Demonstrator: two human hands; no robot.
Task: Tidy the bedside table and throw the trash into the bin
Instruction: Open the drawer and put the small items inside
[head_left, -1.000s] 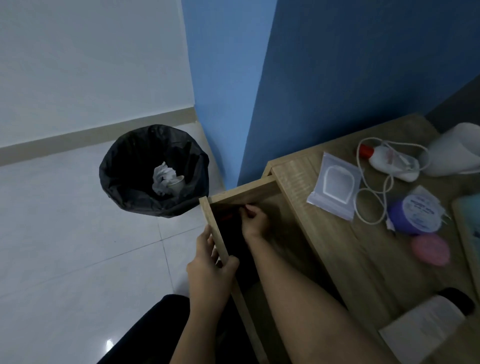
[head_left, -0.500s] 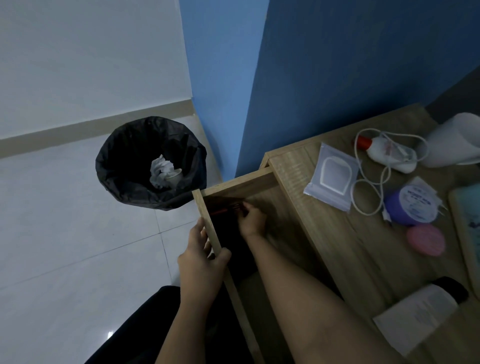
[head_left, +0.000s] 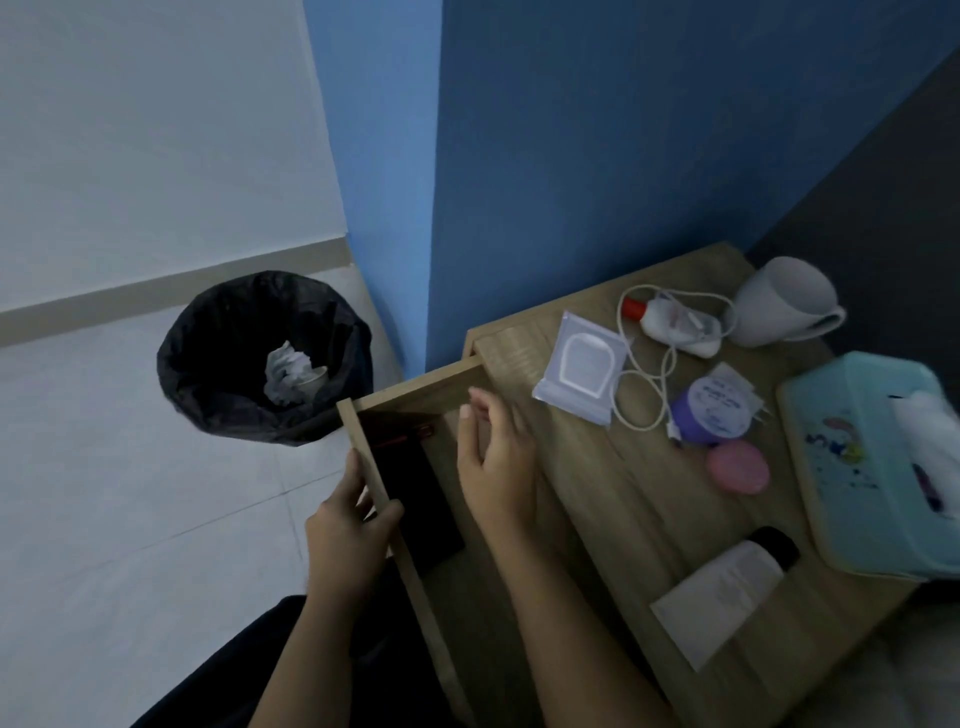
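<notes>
left hand (head_left: 353, 525) gripping the drawer (head_left: 395, 519) front edge, right hand (head_left: 493, 462) open and empty above it, bin (head_left: 260, 358) on the floor

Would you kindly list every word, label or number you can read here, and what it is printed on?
None is readable.
Purple jar: lid print, too blurred.
White tube: faint print, too small.
Teal tissue box: cartoon picture, no legible words.
Wipes pack: no legible text.

Bin (head_left: 265, 358) left of bedside table (head_left: 639, 499); tissue box (head_left: 872, 467) on its right edge
</notes>
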